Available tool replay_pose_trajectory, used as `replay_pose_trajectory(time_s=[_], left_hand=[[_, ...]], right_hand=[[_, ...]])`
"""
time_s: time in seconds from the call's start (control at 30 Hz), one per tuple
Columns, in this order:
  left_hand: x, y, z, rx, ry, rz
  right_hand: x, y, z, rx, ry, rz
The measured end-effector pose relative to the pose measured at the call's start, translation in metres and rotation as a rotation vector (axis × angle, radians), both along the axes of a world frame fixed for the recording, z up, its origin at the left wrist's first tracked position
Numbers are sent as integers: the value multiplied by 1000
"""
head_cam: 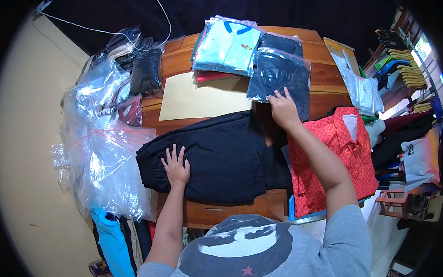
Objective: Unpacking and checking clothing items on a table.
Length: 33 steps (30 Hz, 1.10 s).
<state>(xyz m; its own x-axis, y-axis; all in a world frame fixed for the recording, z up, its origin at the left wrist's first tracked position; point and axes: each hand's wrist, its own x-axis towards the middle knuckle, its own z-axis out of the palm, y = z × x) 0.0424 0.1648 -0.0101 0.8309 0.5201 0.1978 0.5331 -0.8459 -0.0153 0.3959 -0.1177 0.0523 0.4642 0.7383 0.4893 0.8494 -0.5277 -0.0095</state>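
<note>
Black trousers [221,156] with a gathered elastic edge lie folded across the near part of the wooden table. Flat on their left part rests my left hand [176,170], its fingers spread. My right hand [285,108] reaches farther out and touches the lower edge of a dark folded garment in a clear plastic bag [278,74]. Beside that bag is a stack topped by a bagged light blue shirt [226,47] with a dark blue collar. A beige sheet of card [204,97] lies between the stack and the trousers. A red patterned shirt [332,160] lies under my right forearm.
Clear plastic bags [114,171] with red seal strips are heaped at the left, beside bagged dark garments [147,70]. A white cable [86,25] hangs over the far left. White plastic packages [366,92] lie at the right, near a rack of hangers [410,72]. Light blue cloth [110,241] hangs at the lower left.
</note>
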Motion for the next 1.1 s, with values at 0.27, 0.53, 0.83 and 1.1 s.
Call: replay_pose_trajectory(time_s=[0.27,0.53,0.83,1.1], left_hand=[[7,-56,2,-436,-314,-69],[18,-152,51,-2007,-583,-52],[8,-140,61,-2099,-1137,298],[-41,8,88,-1641,-902,489]], right_hand=[[-66,8,18,52,171,65],[-140,30,41,-32,269,199],[-257,55,60,12,692,386],[-243,7,32,304,1192,387]])
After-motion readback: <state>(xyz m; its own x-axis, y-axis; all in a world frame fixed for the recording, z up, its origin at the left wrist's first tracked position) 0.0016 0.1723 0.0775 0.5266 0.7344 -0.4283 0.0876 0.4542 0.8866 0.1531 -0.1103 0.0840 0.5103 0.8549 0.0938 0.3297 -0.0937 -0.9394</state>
